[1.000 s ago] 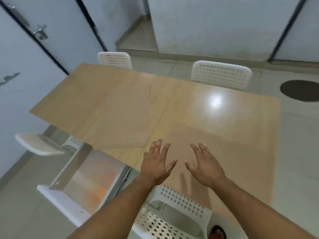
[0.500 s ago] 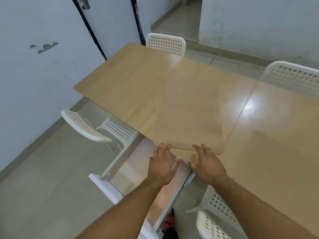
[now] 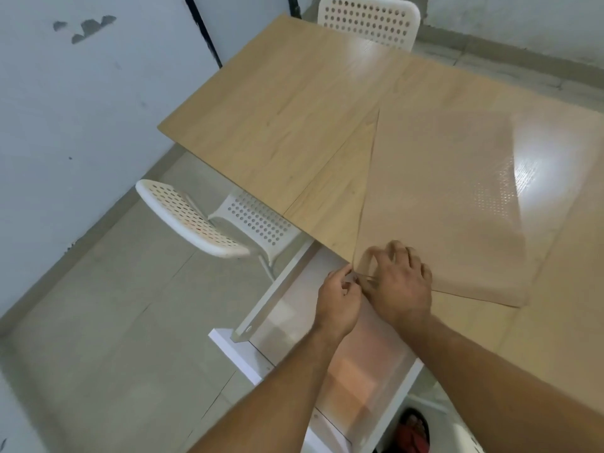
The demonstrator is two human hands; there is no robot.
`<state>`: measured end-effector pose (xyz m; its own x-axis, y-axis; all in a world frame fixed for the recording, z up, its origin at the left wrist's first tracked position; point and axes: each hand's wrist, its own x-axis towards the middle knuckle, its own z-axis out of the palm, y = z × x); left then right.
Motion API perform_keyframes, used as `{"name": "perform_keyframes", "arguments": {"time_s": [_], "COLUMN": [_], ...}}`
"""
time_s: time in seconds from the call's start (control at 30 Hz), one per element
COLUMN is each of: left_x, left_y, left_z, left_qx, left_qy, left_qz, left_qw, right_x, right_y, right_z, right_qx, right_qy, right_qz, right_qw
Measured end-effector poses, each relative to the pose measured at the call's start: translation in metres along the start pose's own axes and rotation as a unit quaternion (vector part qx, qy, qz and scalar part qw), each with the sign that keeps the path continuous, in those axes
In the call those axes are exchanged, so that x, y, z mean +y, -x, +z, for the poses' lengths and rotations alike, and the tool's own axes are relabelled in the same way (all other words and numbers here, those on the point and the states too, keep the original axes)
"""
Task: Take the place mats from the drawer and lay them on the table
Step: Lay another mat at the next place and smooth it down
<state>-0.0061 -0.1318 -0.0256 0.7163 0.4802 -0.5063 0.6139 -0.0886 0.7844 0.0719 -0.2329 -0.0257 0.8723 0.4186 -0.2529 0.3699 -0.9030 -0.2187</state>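
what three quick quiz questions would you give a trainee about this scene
1. True or false: the drawer under the table is shut.
2. The left hand and right hand meet at which part of the place mat? A far edge, B near left corner, C middle.
3. What colour are the chairs?

Key: 1 false, it stands open. 2 B. 3 white.
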Motion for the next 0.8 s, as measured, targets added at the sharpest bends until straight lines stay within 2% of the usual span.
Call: {"name": "perform_keyframes", "arguments": {"time_s": [0.3, 0.57, 0.7, 0.8], "left_x": [0.02, 0.037, 0.034, 0.036], "left_y": [-0.007, -0.021, -0.022, -0.017], "left_z": [-0.005, -0.004, -0.007, -0.003], "left_qx": [0.02, 0.006, 0.016, 0.052], "left_qy": [0.111, 0.085, 0.077, 0.065], "left_qz": [-0.027, -0.072, -0.096, -0.056], "left_qw": [0.993, 0.994, 0.992, 0.995], "right_x": [-0.001, 0.015, 0.012, 0.013], "right_y": [-0.002, -0.016, -0.017, -0.014], "right_z": [-0.013, -0.015, -0.021, -0.023], "right_qx": [0.013, -0.036, -0.045, -0.032], "right_qy": [-0.049, -0.137, -0.129, -0.117], "right_qz": [0.021, 0.043, 0.053, 0.044], "right_qw": [0.998, 0.989, 0.989, 0.992]}}
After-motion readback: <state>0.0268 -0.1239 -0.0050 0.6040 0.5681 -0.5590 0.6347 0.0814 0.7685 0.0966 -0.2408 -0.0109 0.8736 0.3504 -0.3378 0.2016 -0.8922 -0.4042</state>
